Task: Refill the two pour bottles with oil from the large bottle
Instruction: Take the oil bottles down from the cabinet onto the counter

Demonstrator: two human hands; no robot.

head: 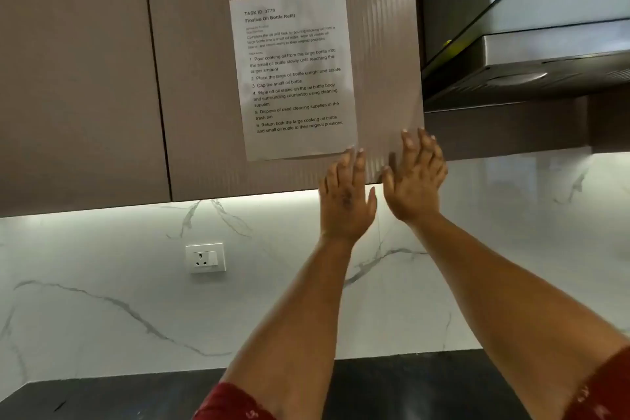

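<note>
both hands raised at frame centre before the cabinet door (204,78). left hand (346,196) and right hand (416,177) have fingers spread, holding nothing (palms nearly facing). task sheet (295,73) taped above them. bottles not in view; dark tabletop (102,395) at bottom.

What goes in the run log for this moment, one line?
left hand open, raised | right hand open, raised | both before cabinet door below task sheet | bottles not in view
</note>
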